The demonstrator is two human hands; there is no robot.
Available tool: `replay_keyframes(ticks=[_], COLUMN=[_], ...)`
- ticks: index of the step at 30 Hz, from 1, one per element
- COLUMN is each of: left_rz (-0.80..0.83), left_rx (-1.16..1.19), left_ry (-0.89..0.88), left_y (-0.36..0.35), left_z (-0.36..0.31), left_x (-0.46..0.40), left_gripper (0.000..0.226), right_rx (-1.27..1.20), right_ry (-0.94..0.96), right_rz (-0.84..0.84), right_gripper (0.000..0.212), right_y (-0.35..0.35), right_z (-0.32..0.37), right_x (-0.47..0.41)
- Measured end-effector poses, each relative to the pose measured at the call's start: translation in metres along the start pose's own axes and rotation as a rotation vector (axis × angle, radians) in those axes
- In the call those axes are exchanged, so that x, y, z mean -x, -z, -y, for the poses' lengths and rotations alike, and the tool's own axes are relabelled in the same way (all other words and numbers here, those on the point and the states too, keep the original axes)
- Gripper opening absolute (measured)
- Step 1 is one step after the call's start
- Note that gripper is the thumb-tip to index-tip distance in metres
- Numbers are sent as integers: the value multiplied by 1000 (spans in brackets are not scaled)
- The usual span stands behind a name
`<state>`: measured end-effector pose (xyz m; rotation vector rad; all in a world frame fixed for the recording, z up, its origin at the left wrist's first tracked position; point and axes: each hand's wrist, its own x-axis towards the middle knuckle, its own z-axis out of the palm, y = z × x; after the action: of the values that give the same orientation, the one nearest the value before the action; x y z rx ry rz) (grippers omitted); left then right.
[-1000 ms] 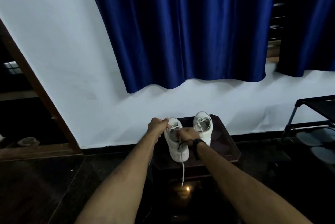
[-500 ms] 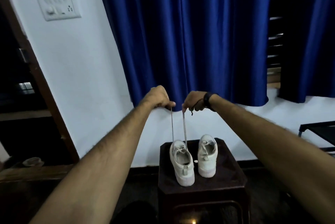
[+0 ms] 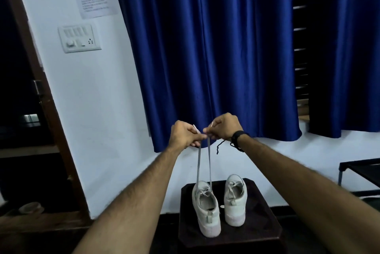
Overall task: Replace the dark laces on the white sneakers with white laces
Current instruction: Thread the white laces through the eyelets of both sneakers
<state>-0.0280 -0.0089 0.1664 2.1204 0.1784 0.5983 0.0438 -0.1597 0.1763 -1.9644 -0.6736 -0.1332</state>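
Above the left sneaker, both hands pinching flat white lace ends, taut.

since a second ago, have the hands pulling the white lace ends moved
Yes. The left hand and right hand rose from the left white sneaker on the dark stool, stretching its pale lace upward.

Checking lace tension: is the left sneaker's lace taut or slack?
Taut: both lace ends run straight from the left sneaker up to the pinching hands.
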Motion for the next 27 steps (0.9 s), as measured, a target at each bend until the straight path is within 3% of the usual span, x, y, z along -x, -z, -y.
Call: replay_keyframes(ticks=[7, 17, 20, 22, 25, 27], left_rz=[9, 0, -52, -66, -78, -87], left_rx=[-24, -39, -20, 17, 98, 156], left_ry=[-94, -105, -56, -28, 2, 21], left_y=[-10, -19, -18, -16, -14, -14], left_z=[-2, 2, 4, 8, 13, 18], left_x=[-7, -6, -8, -11, -11, -10], left_gripper=[14, 6, 11, 18, 22, 20], right_rx=[61, -37, -146, -124, -145, -179], right_ry=[182, 159, 97, 23, -27, -41], right_rz=[-107, -122, -120, -1, 318, 420], right_gripper=[21, 23, 37, 41, 26, 25], right_y=[-3, -10, -10, -18, -41, -59], right_z=[-9, -13, -16, -30, -56, -69], right_x=[-5, -7, -1, 2, 14, 24])
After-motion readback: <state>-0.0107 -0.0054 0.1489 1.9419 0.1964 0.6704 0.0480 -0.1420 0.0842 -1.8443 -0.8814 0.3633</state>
